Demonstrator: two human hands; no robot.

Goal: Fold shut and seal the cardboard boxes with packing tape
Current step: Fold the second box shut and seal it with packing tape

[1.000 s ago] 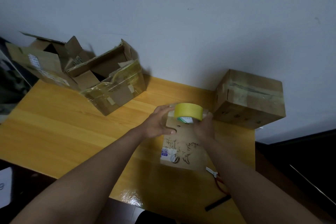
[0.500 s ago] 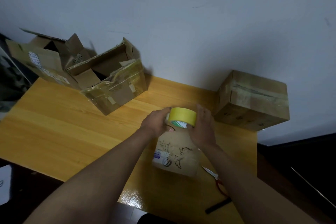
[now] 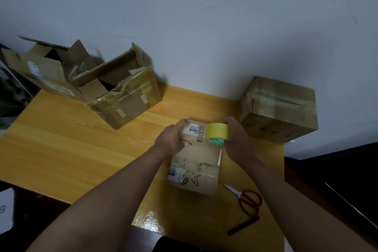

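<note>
Since a second ago your right hand (image 3: pixel 238 142) has carried the tape roll (image 3: pixel 217 133) toward three o'clock, fingers curled round it. Your left hand (image 3: pixel 173 139) grips the small box (image 3: pixel 195 161) at table centre. Keep the tape taut and centred. That box's long axis runs twelve to six.

the yellow wooden worktop (image 3: pixel 61 145) was glossy, its lacquered grain throwing glare. the small printed brown cardboard box (image 3: pixel 196 170) looked matt, while the open torn cardboard box (image 3: pixel 122 98) wore shiny clear tape. the red-handled scissors (image 3: pixel 245 198) had metal blades.
</note>
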